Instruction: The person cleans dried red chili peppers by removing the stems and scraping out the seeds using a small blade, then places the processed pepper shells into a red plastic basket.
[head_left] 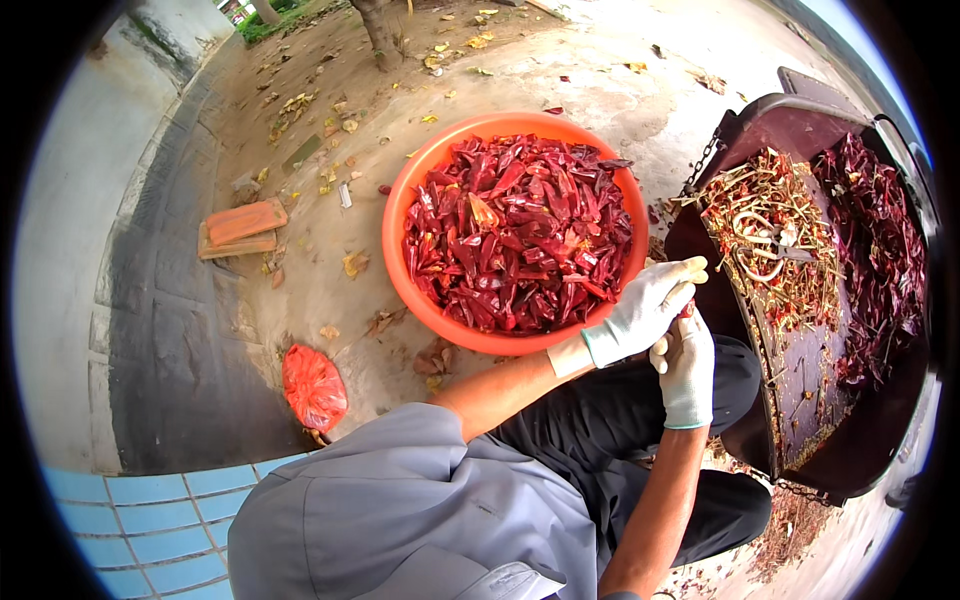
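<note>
My hands, both in white gloves, meet just right of the basin. Between their fingertips shows a small piece of dried red chili (687, 309), mostly covered by the gloves. My left hand (645, 308) comes over it from the left, fingers closed together. From below, my right hand (688, 378) pinches it with thumb and fingers. An orange plastic basin (396, 250), heaped with dried red chilies (520, 225), stands on the ground close to my left hand. To the right, a board (805, 400) carries chili stems (790, 300) and scissors with pale loop handles (752, 228).
The board lies across a dark cart body (870, 440) hung with chains, with more dried chilies (870, 240) at its far right. Two bricks (243, 226) and a red plastic bag (314, 386) lie left of the basin. A tree trunk (378, 35) rises behind.
</note>
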